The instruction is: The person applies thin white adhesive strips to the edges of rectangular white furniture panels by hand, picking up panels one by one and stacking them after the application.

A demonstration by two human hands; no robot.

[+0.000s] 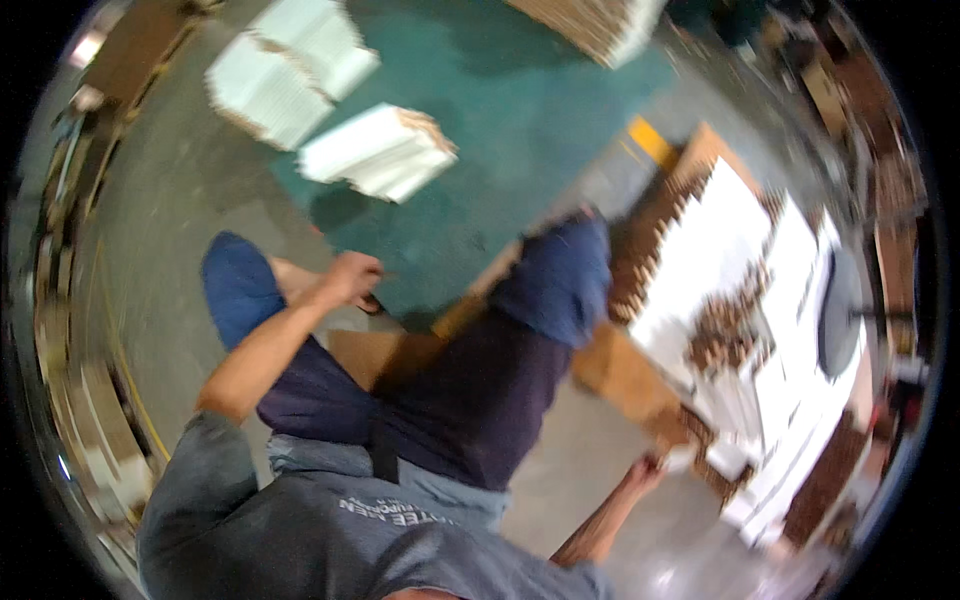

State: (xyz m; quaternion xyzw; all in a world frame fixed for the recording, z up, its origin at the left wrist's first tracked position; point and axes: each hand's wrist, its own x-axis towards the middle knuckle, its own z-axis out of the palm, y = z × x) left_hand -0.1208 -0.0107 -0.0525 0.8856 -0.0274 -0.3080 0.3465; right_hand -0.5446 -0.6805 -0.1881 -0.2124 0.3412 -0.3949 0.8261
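My left hand (pixel 355 278) hovers over the floor between my knees, its fingers curled together. Whether anything small is in them I cannot make out. Low on the right, my right hand (pixel 648 472) is closed on a small white piece (pixel 680 459), blurred, beside a large pile of white sheets with brown edges (pixel 715 265). The pile looks like stacked cardboard pieces, and a bunch of brown ends (pixel 728 330) shows in its middle. Beyond my left hand, a small white bundle (pixel 380 155) lies on the green floor covering (pixel 490 150).
A bigger white stack (pixel 290 75) lies at the far left, another brown-edged stack (pixel 590 25) at the top. Brown cardboard (pixel 620 375) sits under the right pile. A dark round disc (pixel 840 313) stands at that pile's right side. Shelving or stacked boards line both rims.
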